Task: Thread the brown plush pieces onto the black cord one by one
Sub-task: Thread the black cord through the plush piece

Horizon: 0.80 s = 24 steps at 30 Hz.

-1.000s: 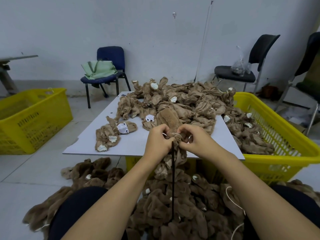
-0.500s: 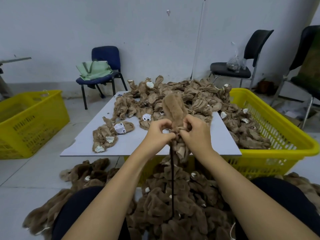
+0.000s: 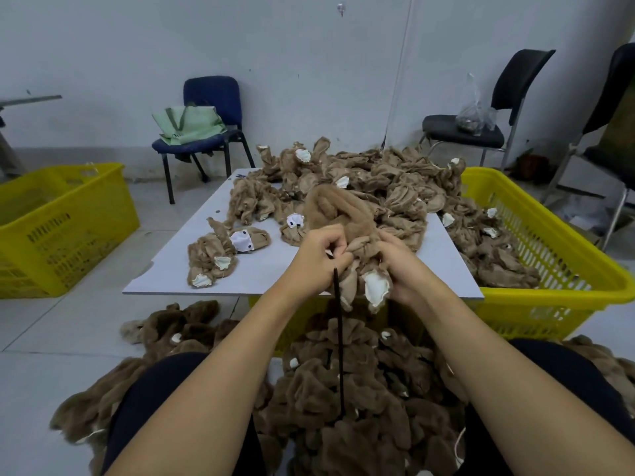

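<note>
Head: white board (image 3: 261, 269), grey wall (image 3: 137, 46).

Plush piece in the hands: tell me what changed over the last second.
Both hands, left hand and right hand, kept gripping the plush piece and lifted it, so its furry body now stands above the knuckles. The black cord still hangs straight down. The pile on the white board stayed put.

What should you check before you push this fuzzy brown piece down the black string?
1. Left hand pinches the black cord: ok.
2. Right hand grips the brown plush piece: ok.
3. Cord tip through the piece: cannot tell, fingers hide it.
4. Cord hangs straight to the threaded pile: ok.
5. More pieces wait on the white board: ok.
</note>
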Motion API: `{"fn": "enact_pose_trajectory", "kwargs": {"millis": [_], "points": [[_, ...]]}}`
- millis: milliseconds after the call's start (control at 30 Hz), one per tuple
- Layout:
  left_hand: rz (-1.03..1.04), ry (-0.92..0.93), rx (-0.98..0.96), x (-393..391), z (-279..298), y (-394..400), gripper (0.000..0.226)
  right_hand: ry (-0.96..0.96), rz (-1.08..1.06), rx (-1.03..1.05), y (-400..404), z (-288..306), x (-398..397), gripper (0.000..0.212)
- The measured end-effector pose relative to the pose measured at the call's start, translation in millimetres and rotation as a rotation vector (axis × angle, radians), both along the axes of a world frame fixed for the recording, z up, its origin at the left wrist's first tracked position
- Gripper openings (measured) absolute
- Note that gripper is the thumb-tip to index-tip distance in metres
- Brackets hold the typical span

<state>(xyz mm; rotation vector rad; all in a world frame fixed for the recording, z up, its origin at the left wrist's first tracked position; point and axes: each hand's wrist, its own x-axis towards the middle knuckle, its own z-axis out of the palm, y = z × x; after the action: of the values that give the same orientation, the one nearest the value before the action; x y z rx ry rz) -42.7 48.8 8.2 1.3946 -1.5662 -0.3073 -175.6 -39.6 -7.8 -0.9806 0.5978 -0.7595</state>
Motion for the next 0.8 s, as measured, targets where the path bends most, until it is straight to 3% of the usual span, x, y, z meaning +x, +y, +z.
{"fn": "enact_pose_trajectory", "kwargs": {"millis": [133,267,467,567,733,800], "points": [[0.034,0.113,-0.031,-6.4,0.6,0.8,0.025,-0.128,0.030,0.016,5.5,3.0,-4.8,0.033],[0.197,0.271,-0.102,0.9,5.1,1.2,0.020,-0.184,0.257,-0.095,8.4,8.9,-12.2,0.039],[0.199,0.448,-0.114,4.7,6.0,0.9,0.011,-0.184,0.283,-0.177,2.1,8.7,-20.5,0.050],[0.157,0.498,-0.067,0.7,-1.0,-0.4,0.005,-0.164,0.196,-0.218,7.2,7.8,-15.3,0.046],[0.049,0.671,-0.027,-5.9,1.4,-0.5,0.034,-0.062,-0.114,-0.317,12.8,6.7,-4.0,0.015],[0.023,0.746,-0.026,-6.0,4.6,-0.2,0.028,-0.068,-0.174,-0.320,15.4,5.1,-0.6,0.016]]}}
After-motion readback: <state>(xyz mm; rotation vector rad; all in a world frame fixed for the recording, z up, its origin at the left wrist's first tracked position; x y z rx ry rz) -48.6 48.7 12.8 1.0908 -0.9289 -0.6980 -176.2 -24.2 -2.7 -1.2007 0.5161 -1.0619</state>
